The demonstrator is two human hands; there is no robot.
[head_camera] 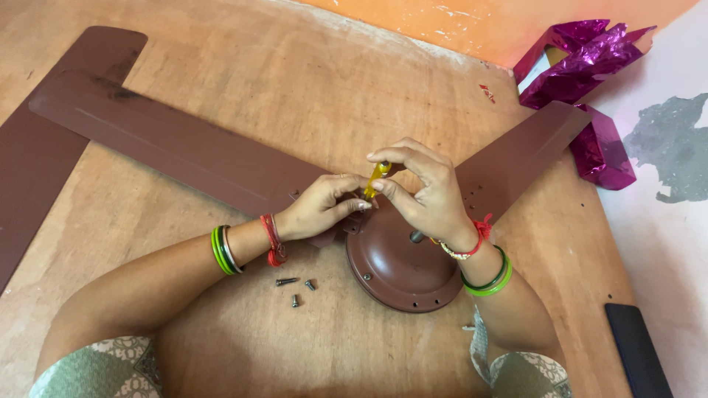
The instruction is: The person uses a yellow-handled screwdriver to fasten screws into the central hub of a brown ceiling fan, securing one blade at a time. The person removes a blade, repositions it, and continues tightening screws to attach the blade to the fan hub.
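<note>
Together both hands [372, 195] pinch a yellow screwdriver [377, 179] above the brown fan hub [402, 269], 3 screws [296, 287] nearby.

- Warm, even daylight is filling the scene; no harsh shadows are falling.
- Glare is flashing off the crumpled magenta foil [582, 66].
- Focus is holding sharp centrally; edges are bending slightly.

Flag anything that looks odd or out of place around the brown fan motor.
Three small dark loose screws lie scattered on the wooden board, apart from the round brown fan motor housing.
</note>
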